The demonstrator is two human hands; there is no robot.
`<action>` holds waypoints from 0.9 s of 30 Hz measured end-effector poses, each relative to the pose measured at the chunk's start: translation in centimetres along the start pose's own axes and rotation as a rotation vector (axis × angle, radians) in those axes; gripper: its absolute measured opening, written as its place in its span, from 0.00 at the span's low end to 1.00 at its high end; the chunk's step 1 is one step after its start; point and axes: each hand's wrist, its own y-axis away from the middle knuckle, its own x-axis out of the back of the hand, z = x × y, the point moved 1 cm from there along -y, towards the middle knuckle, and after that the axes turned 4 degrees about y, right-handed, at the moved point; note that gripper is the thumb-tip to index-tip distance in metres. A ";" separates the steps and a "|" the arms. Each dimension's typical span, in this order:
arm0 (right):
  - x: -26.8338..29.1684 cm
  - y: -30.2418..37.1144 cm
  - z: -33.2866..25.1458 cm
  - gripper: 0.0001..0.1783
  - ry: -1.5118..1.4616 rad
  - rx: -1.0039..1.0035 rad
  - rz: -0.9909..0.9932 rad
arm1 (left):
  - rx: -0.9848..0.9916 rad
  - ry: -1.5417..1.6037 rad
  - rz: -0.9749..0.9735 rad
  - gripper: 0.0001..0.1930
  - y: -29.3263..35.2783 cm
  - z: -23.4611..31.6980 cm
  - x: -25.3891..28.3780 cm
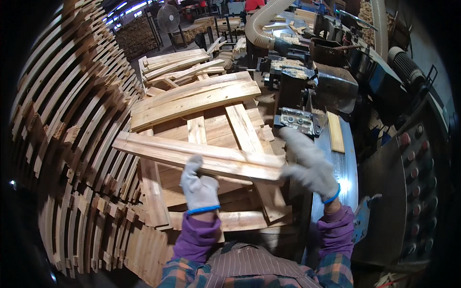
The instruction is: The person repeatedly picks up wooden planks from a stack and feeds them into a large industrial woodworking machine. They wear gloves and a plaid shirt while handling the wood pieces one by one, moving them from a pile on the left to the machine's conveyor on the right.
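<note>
A long pale wooden board [225, 158], apparently two strips lying together, slants over a pile of planks in front of me. Near its middle, my left hand [199, 187] grips it with the thumb on top; the fingers beneath are hidden. My right hand [309, 165] is at the board's right end, partly smeared by motion. Its fingers stretch up and away from the thumb, which is close to the board's end; whether it touches cannot be made out. Both hands wear pale work gloves with blue cuffs.
Stacked wooden strips [77, 110] rise along the left. Wider boards [197, 103] lie across the pile beyond my hands. On the right are a metal machine table [343, 168] bearing a short wood piece [335, 132], machinery with a hose [259, 26], and a button panel [415, 192].
</note>
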 end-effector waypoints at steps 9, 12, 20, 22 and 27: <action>1.0 16.9 -9.0 0.38 0.223 -0.342 0.007 | 0.302 0.898 -0.659 0.14 9.6 3.3 -9.8; 1.1 25.3 -10.8 0.35 0.059 -0.771 0.193 | 0.760 1.109 -0.838 0.14 12.3 0.7 -15.1; -3.2 22.0 3.6 0.20 0.800 -0.616 0.168 | 0.658 0.948 -0.771 0.10 9.4 4.5 -13.7; -2.3 17.8 10.0 0.12 0.941 -0.579 0.105 | 1.015 1.046 -0.680 0.10 7.7 6.4 -13.2; -1.1 14.1 19.3 0.16 0.920 -0.624 0.173 | 0.290 0.640 -0.984 0.14 6.4 1.7 -14.7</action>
